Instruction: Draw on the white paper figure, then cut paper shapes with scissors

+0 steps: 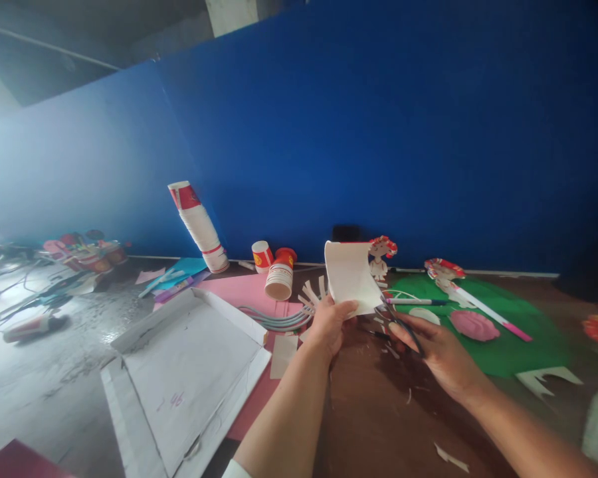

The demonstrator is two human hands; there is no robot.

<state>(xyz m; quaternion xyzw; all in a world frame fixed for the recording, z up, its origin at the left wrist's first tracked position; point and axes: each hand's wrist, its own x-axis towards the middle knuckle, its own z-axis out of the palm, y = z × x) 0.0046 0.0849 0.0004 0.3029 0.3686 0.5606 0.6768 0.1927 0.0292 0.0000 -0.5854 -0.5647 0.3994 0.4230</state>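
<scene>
My left hand [327,325] is closed on a curved, cream-white piece of paper cup [351,275], held upright above the table with a bit of red showing along its top edge. Narrow strips [313,296] fan out just left of my fingers; whether they join the held piece I cannot tell. Dark-handled scissors [407,328] are gripped in my right hand [431,352], their blades at the lower right edge of the piece. Small paper scraps [451,458] lie on the brown table [379,411] beneath.
An open white box lid [194,372] lies left of my arm on pink sheets [239,289]. Behind stand a tall leaning cup stack [199,226] and red-and-white cups [279,275]. At right, a green sheet [518,332] bears a pink scalloped piece [474,326] and a marker [493,312].
</scene>
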